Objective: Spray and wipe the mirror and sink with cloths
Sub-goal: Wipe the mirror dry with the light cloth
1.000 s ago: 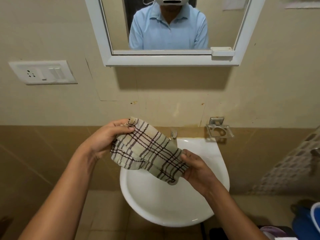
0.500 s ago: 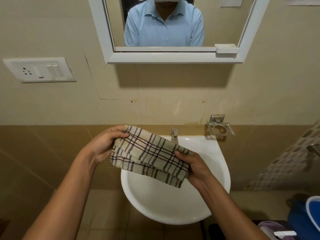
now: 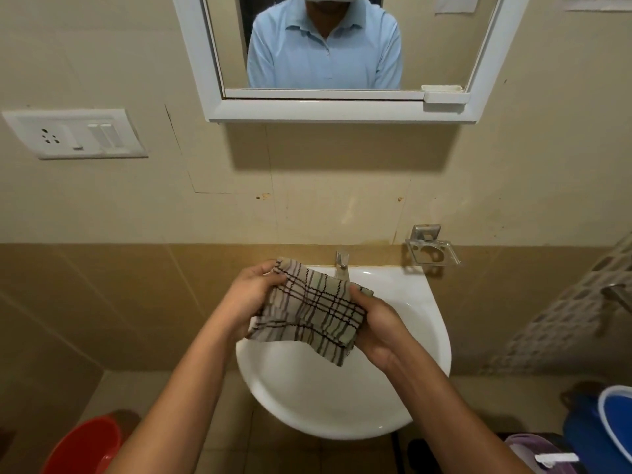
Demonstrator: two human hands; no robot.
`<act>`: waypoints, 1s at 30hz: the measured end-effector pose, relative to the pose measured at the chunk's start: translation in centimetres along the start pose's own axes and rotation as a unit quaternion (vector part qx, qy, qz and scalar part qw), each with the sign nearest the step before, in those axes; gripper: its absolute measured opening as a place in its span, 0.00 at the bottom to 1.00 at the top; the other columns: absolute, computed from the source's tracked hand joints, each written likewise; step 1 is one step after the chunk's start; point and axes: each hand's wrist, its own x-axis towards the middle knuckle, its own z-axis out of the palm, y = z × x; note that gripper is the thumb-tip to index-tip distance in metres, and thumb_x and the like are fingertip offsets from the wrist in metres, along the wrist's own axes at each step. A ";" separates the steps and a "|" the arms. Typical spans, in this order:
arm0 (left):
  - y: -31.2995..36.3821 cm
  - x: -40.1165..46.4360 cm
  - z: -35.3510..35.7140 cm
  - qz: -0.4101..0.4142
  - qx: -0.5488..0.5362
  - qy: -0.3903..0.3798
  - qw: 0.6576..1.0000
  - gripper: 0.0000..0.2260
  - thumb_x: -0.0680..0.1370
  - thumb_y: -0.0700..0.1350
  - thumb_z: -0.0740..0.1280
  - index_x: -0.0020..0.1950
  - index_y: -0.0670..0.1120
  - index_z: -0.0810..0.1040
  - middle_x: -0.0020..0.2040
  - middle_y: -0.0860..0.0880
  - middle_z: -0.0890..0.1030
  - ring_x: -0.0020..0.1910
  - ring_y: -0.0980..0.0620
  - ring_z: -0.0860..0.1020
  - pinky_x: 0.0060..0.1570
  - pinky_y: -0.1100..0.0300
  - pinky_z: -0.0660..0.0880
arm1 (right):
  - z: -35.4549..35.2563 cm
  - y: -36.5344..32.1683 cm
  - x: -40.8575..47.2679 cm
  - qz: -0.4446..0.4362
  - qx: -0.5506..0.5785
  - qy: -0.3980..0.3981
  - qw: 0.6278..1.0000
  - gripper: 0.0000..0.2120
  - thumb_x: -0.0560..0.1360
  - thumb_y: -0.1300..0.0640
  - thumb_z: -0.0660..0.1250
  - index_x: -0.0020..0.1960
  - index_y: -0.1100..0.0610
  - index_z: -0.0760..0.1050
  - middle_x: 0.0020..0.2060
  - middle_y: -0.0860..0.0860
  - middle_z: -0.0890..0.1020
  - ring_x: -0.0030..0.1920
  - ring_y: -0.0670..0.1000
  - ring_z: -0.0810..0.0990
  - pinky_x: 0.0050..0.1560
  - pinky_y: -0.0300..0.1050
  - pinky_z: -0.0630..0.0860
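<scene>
A beige cloth (image 3: 313, 311) with dark checked lines is bunched between both hands above the white sink (image 3: 342, 401). My left hand (image 3: 249, 295) grips its upper left edge. My right hand (image 3: 376, 326) grips its right side, thumb over the fabric. The sink's tap (image 3: 342, 263) stands just behind the cloth. On the wall above hangs the white-framed mirror (image 3: 338, 107), which reflects a person in a light blue shirt. No spray bottle is in view.
A switch and socket plate (image 3: 73, 133) sits on the wall at left. A metal holder (image 3: 431, 251) is fixed right of the tap. A red bucket (image 3: 82, 446) stands low at left, a blue bucket (image 3: 615, 425) at right.
Both hands have drawn closer together, bunching the cloth into a more compact fold over the sink. The view has tilted down a little, bringing the red bucket into sight.
</scene>
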 end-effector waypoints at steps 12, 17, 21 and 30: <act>1.4 -5.9 10.5 0.095 0.057 -0.074 0.991 0.39 0.74 0.72 0.50 0.79 0.50 0.59 0.77 0.58 0.54 0.78 0.60 0.48 0.77 0.58 0.40 | 2.8 1.8 -0.1 -0.085 0.270 -0.070 0.957 0.41 0.58 0.48 0.85 0.66 0.60 0.76 0.61 0.55 0.83 0.63 0.51 0.79 0.64 0.51 0.73; 3.9 -5.4 8.5 0.175 0.038 -0.122 0.976 0.34 0.75 0.70 0.58 0.73 0.51 0.71 0.65 0.63 0.76 0.62 0.72 0.73 0.59 0.74 0.70 | 3.2 -2.2 -2.3 -0.146 0.294 -0.057 0.943 0.17 0.76 0.59 0.65 0.64 0.61 0.77 0.54 0.58 0.85 0.51 0.53 0.86 0.47 0.48 0.84; 9.2 -4.4 5.5 0.308 0.109 -0.073 0.942 0.32 0.74 0.69 0.58 0.70 0.50 0.74 0.67 0.58 0.76 0.65 0.71 0.72 0.58 0.79 0.67 | 4.6 -7.0 -4.4 -0.188 0.303 -0.086 0.930 0.17 0.82 0.53 0.58 0.64 0.60 0.78 0.57 0.60 0.84 0.56 0.58 0.84 0.56 0.56 0.81; 27.9 -2.4 -1.3 0.601 0.326 0.206 0.700 0.31 0.78 0.65 0.54 0.79 0.55 0.58 0.77 0.65 0.55 0.75 0.71 0.50 0.75 0.68 0.50 | 10.9 -21.9 -10.4 -0.442 0.282 -0.101 0.845 0.26 0.76 0.41 0.61 0.68 0.54 0.76 0.60 0.52 0.83 0.62 0.52 0.81 0.67 0.54 0.74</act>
